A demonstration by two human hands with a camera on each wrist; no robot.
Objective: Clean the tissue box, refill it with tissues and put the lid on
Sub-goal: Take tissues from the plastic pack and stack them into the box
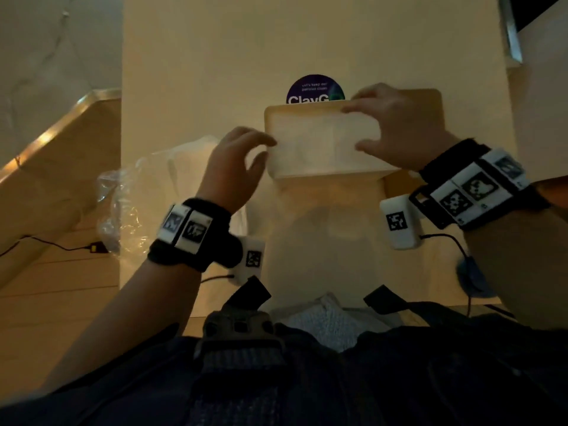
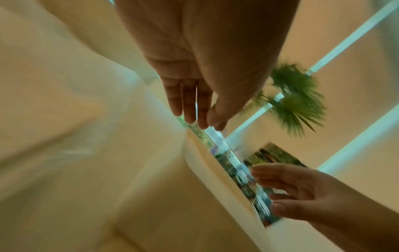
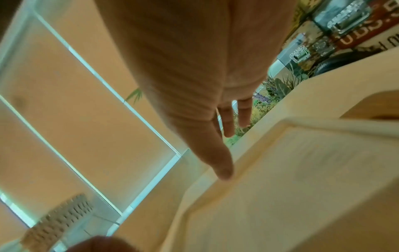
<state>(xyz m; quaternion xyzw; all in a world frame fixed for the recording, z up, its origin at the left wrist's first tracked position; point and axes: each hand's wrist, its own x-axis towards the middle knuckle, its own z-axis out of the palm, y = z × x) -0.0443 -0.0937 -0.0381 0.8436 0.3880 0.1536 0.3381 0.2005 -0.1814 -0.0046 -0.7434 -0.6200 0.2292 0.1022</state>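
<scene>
The white tissue box (image 1: pixel 322 222) stands on the pale table (image 1: pixel 215 56), its open top filled with white tissues (image 1: pixel 319 139). My right hand (image 1: pixel 356 127) spans the box's right end, fingers over the far rim and thumb at the near side; the right wrist view shows the thumb on the rim (image 3: pixel 259 145). My left hand (image 1: pixel 264 149) is at the box's left end, its fingers loosely bent and their tips at the corner rim (image 2: pixel 207 170), holding nothing. A light wooden lid (image 1: pixel 430 101) lies behind the right hand.
Crumpled clear plastic wrap (image 1: pixel 129 204) lies left of the box. A round purple sticker (image 1: pixel 313 87) is on the table behind it. A pale cloth (image 1: pixel 325 318) sits at the table's near edge. The table's right edge runs close to my right wrist.
</scene>
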